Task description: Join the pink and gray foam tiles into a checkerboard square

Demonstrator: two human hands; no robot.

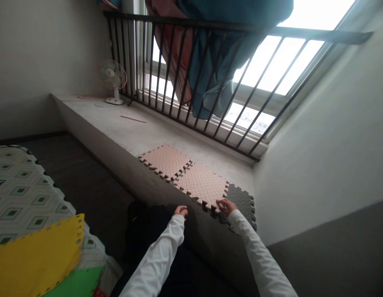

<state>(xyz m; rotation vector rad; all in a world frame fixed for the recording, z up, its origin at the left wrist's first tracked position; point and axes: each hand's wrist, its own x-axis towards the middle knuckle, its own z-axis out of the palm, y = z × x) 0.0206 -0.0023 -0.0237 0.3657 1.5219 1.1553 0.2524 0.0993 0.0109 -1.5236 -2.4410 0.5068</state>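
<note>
White sleeves (154, 260) run forward to two bare hands. Low and well to the left of the left hand lie a yellow sheet (39, 255) with holes along its edges and, partly under it, a green sheet (76, 282); both rest over a diamond-patterned cover (43, 177). The left hand (180, 211) hangs just in front of the pale ledge (117, 128), fingers curled in towards the thumb; whether they press together or pinch something small, I cannot tell. To its right, the right hand (227, 207) has its fingertips at the near right corner of a pink interlocking foam tile (203, 184); whether it pinches that edge or only rests there is unclear.

This tile lies on the ledge, stretching away and leftward from the right hand. A dark grey foam tile (242, 202) sits just right of that hand, partly behind the wrist. A second pink foam tile (165, 161) lies beyond the left hand, its toothed edge next to the first one's.

Farther off, past both hands and to the left, are a thin strip (133, 119) and a small white fan (112, 76). Straight beyond the hands stands a dark metal railing (210, 23), with a teal and pink curtain (240, 10) hanging before a bright window (311, 16).
</note>
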